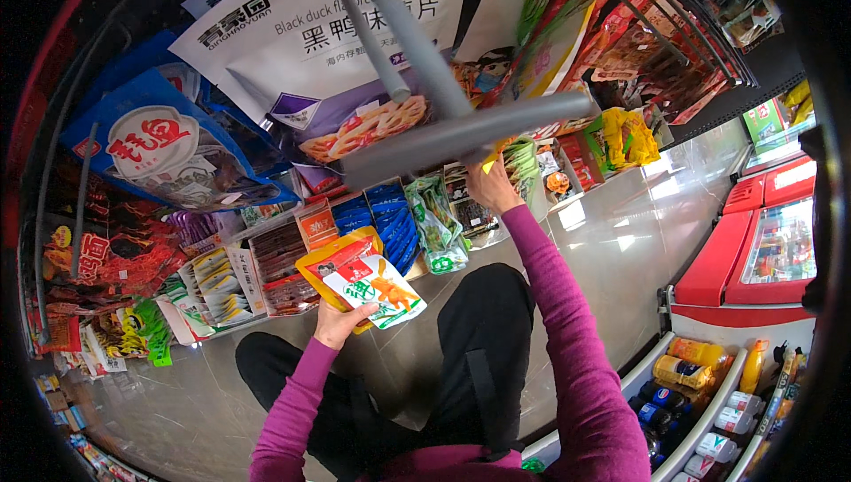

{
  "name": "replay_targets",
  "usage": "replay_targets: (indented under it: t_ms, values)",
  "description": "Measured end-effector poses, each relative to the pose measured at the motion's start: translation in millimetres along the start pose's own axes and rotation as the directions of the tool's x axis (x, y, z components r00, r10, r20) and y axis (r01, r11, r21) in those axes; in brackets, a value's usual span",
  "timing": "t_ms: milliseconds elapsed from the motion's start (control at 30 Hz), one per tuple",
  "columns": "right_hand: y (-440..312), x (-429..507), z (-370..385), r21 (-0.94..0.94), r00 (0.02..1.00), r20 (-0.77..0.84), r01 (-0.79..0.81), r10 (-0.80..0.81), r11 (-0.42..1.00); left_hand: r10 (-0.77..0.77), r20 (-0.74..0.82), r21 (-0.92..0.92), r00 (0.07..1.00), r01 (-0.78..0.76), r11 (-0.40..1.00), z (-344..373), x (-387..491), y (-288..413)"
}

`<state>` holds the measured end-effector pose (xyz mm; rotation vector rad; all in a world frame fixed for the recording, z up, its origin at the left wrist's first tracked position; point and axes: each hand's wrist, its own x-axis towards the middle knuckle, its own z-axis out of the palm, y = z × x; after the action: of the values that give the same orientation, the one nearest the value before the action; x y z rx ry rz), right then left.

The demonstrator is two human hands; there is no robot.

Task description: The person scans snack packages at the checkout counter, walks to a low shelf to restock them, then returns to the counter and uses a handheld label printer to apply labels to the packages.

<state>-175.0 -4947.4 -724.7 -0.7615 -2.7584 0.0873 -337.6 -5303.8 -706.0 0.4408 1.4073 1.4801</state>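
In my left hand [338, 324] I grip white, red and yellow snack pouches [365, 281], held by their lower edge in front of the low shelf. My right hand [490, 184] reaches to the shelf beyond a grey metal rack bar [472, 139]; the bar partly covers its fingertips, and a bit of yellow packaging shows beside them. Whether that hand grips the packaging I cannot tell. Below it lie dark small packets [473, 214], with green packets [522, 166] to its right. Blue packets [393, 219] and a green-white packet bundle [435, 232] stand between the two hands.
Large snack bags, one white [266, 63] and one blue [166, 143], hang close above the shelf. Metal hooks jut out towards me. At the right stand red-lidded freezers [715, 259] and an open-topped bin of bottled drinks [688, 375]. My knees are bent over the tiled floor [392, 362].
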Motion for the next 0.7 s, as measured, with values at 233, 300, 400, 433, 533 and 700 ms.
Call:
replay_targets:
  t_ms: [233,300,400,433,533,700]
  values:
    - [-3.2,-6.3,18.2,0.092,0.989,-0.122,-0.067,0.078,0.993,-0.065,-0.015,-0.031,0.998,0.064,0.997,-5.0,0.2,-11.9]
    - [-9.1,-2.6,12.7,0.121,0.988,-0.090,-0.113,0.125,0.986,-0.054,-0.029,-0.018,0.998,0.053,0.998,-7.6,-1.2,-12.7]
    - [-7.3,-0.8,2.4,0.129,0.986,-0.138,-0.072,0.090,0.989,-0.006,-0.026,-0.040,1.000,0.005,0.999,-13.1,-8.4,-14.6]
    - [0.1,3.0,0.9,0.196,0.992,-0.097,-0.056,0.076,0.979,-0.002,-0.024,-0.021,1.000,0.001,1.000,-15.8,-10.0,-15.5]
    - [37.1,21.6,7.5,0.424,0.984,-0.042,-0.137,0.171,0.895,0.014,-0.037,-0.079,0.999,-0.017,0.997,-20.0,-16.8,-22.0]
    - [82.3,83.5,65.5,0.133,0.975,-0.216,-0.030,0.058,0.991,-0.017,-0.059,-0.083,0.998,0.012,0.996,-23.2,-27.1,-30.4]
